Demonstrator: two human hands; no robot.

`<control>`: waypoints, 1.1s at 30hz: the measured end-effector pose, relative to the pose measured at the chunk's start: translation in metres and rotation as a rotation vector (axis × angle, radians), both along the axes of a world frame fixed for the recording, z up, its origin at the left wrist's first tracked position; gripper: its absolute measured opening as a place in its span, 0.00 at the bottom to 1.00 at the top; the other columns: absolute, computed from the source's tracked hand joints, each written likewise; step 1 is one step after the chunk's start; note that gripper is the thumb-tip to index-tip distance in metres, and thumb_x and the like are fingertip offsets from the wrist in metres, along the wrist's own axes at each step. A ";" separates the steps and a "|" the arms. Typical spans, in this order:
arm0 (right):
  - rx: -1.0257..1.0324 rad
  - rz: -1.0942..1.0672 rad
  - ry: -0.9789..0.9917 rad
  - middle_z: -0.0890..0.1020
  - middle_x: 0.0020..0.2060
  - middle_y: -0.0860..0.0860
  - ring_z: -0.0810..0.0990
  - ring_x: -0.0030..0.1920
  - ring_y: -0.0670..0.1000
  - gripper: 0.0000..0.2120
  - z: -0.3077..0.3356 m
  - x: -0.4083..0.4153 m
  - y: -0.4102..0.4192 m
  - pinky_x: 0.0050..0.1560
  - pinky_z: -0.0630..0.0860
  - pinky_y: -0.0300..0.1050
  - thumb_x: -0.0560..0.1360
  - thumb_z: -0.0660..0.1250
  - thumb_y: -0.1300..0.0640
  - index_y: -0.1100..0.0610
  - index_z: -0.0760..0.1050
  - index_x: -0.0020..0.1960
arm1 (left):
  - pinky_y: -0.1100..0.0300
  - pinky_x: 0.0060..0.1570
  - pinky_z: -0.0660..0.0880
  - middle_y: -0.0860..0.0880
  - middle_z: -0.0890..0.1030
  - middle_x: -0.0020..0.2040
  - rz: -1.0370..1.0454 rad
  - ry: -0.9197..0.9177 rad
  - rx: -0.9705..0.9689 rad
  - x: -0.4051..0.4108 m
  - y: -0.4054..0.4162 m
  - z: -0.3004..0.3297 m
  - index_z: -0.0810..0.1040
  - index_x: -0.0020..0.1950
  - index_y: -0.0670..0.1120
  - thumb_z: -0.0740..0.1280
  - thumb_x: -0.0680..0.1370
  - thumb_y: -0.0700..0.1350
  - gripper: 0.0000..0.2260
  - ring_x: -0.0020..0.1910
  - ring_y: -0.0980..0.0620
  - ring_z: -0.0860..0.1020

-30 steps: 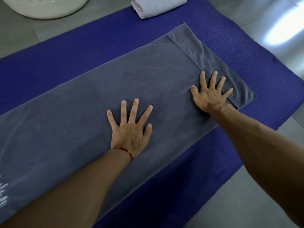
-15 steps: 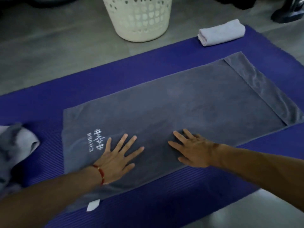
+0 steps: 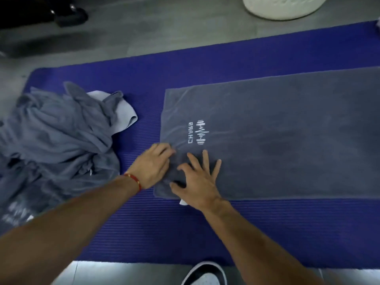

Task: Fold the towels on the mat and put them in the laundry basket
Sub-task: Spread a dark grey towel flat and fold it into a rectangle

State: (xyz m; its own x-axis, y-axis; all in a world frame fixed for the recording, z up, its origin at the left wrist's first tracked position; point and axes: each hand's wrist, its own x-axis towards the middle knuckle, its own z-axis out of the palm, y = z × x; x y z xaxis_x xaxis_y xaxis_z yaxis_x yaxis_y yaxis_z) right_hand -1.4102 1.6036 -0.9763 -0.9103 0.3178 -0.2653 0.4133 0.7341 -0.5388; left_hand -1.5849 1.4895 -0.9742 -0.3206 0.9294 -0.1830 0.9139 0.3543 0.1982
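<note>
A grey towel [image 3: 287, 136] with a white logo lies spread flat on the purple mat [image 3: 185, 233]. My left hand [image 3: 153, 164] sits at the towel's left edge, fingers curled on the cloth near its near-left corner. My right hand [image 3: 198, 177] presses flat on the towel just right of it, fingers spread. A heap of crumpled grey towels [image 3: 55, 140] lies on the mat's left end. The white laundry basket [image 3: 283, 7] stands on the floor beyond the mat, only its base in view.
Grey floor surrounds the mat. A black and white shoe [image 3: 205, 274] shows at the near edge. A dark object [image 3: 70, 15] stands on the floor at the far left.
Both hands have slid leftward along the towel to its left end. The view has swung left, bringing the crumpled heap in and the rolled white towel out of sight.
</note>
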 end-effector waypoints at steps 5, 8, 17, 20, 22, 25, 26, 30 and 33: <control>0.109 0.109 -0.002 0.42 0.83 0.46 0.23 0.76 0.66 0.40 -0.014 -0.006 -0.037 0.64 0.27 0.82 0.69 0.66 0.25 0.39 0.61 0.76 | 0.40 0.69 0.68 0.41 0.64 0.76 0.250 -0.008 -0.052 -0.067 0.049 0.013 0.75 0.72 0.50 0.55 0.81 0.55 0.22 0.67 0.35 0.69; 0.137 0.135 -0.011 0.36 0.82 0.46 0.21 0.75 0.66 0.42 -0.022 -0.004 -0.036 0.63 0.26 0.82 0.68 0.68 0.26 0.37 0.58 0.77 | 0.48 0.77 0.56 0.41 0.61 0.79 0.476 -0.166 -0.118 -0.092 0.095 0.015 0.72 0.75 0.56 0.62 0.82 0.53 0.20 0.76 0.36 0.61; 0.099 0.077 0.123 0.47 0.83 0.44 0.35 0.80 0.67 0.25 -0.037 -0.001 -0.037 0.68 0.31 0.79 0.75 0.68 0.38 0.37 0.66 0.70 | 0.50 0.78 0.57 0.46 0.72 0.74 0.709 -0.291 0.009 -0.126 0.182 0.021 0.78 0.68 0.61 0.61 0.81 0.55 0.16 0.74 0.41 0.68; 0.114 0.053 0.145 0.53 0.83 0.44 0.38 0.81 0.67 0.17 -0.037 -0.001 -0.038 0.69 0.36 0.79 0.77 0.66 0.42 0.41 0.69 0.64 | 0.51 0.72 0.69 0.48 0.78 0.68 0.762 -0.308 0.071 -0.141 0.186 0.016 0.83 0.58 0.60 0.62 0.73 0.63 0.19 0.68 0.44 0.75; 0.168 0.043 0.146 0.58 0.82 0.45 0.45 0.81 0.68 0.12 -0.039 -0.001 -0.039 0.71 0.46 0.81 0.76 0.67 0.42 0.43 0.70 0.56 | 0.59 0.67 0.73 0.49 0.82 0.63 0.786 -0.362 0.125 -0.143 0.186 0.017 0.85 0.56 0.54 0.66 0.76 0.55 0.13 0.63 0.49 0.79; 0.158 0.072 0.105 0.60 0.81 0.47 0.49 0.80 0.69 0.16 -0.037 0.001 -0.038 0.68 0.53 0.82 0.72 0.69 0.38 0.44 0.67 0.51 | 0.65 0.58 0.74 0.51 0.83 0.60 0.834 -0.393 0.211 -0.149 0.184 0.015 0.86 0.54 0.50 0.66 0.81 0.41 0.10 0.56 0.53 0.80; 0.131 0.088 0.070 0.61 0.81 0.48 0.49 0.80 0.70 0.18 -0.036 0.000 -0.037 0.68 0.53 0.82 0.70 0.70 0.37 0.44 0.67 0.51 | 0.65 0.57 0.75 0.51 0.84 0.59 0.838 -0.387 0.227 -0.150 0.181 0.014 0.86 0.52 0.51 0.66 0.81 0.40 0.10 0.55 0.53 0.81; 0.065 0.078 0.068 0.57 0.81 0.45 0.41 0.81 0.67 0.11 -0.028 -0.001 -0.037 0.69 0.42 0.82 0.75 0.64 0.40 0.43 0.68 0.53 | 0.57 0.61 0.79 0.50 0.85 0.56 0.809 -0.410 0.275 -0.144 0.178 0.025 0.85 0.44 0.54 0.63 0.80 0.36 0.16 0.56 0.50 0.82; -0.064 -0.009 0.124 0.49 0.81 0.39 0.25 0.78 0.57 0.09 -0.025 -0.003 -0.034 0.69 0.25 0.73 0.81 0.52 0.44 0.45 0.68 0.56 | 0.53 0.57 0.82 0.50 0.86 0.53 0.767 -0.457 0.309 -0.138 0.172 0.041 0.86 0.42 0.55 0.64 0.79 0.36 0.17 0.52 0.50 0.84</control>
